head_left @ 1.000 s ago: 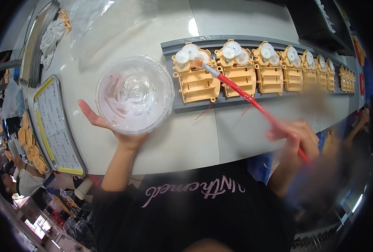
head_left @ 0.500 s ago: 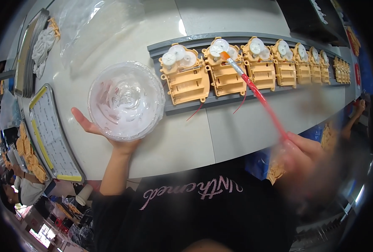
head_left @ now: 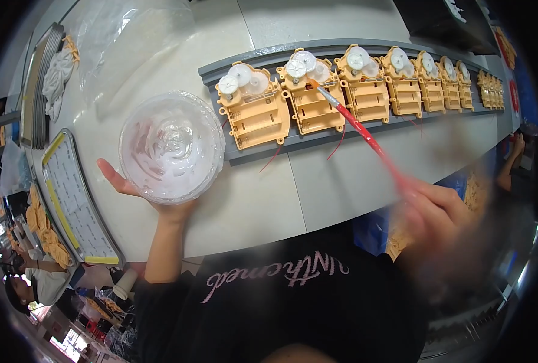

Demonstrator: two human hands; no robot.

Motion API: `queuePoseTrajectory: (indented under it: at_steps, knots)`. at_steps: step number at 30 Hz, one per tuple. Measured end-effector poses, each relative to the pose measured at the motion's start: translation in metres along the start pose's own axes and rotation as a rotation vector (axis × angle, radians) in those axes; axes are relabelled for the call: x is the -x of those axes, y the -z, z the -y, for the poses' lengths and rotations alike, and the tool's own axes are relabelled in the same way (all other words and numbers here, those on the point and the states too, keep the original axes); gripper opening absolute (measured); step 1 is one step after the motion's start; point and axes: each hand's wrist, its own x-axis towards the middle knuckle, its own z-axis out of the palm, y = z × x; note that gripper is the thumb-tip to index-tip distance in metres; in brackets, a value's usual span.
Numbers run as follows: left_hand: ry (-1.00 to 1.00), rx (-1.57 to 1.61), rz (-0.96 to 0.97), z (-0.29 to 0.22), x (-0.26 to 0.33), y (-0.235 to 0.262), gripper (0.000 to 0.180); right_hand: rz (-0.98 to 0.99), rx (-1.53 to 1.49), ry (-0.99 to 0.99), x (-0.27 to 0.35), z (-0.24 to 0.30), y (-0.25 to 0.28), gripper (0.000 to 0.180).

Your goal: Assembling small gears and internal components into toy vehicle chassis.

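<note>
My left hand (head_left: 173, 210) supports a round clear plastic tub (head_left: 172, 145) from below, its thumb out to the side. Whitish translucent grease is smeared inside the tub. In my right hand (head_left: 429, 212) is a red-handled paintbrush (head_left: 366, 134), its fingers closed round the handle. The orange bristle tip sits at the lower edge of the white gears (head_left: 305, 65) on the second yellow plastic housing (head_left: 314, 109) from the left. To its left lies another yellow housing (head_left: 258, 124) with white gears and a thin red wire.
Several more yellow housings (head_left: 367, 97) continue rightward along a grey rail (head_left: 245, 158). A framed tray (head_left: 78, 193) lies at the left, near stacked trays (head_left: 39, 91) and a white cloth (head_left: 57, 78). A black bin (head_left: 444, 27) stands far right. Other people work at both sides.
The brush tip has shifted from the gears' faces down to their lower edge on the second housing. The view has shifted slightly; both hands keep their holds.
</note>
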Motion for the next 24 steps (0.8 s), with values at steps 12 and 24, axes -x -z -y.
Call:
queuePoseTrajectory:
  at_steps: [12, 24]
  knots:
    - [0.068, 0.187, -0.082, -0.009, 0.004, 0.003, 0.127, -0.663, -0.51, -0.5, 0.027, -0.016, -0.043, 0.03]
    - [0.471, 1.499, 0.211, -0.047, -0.007, -0.003, 0.087, -0.774, -0.488, -0.57, 0.038, -0.04, -0.035, 0.033]
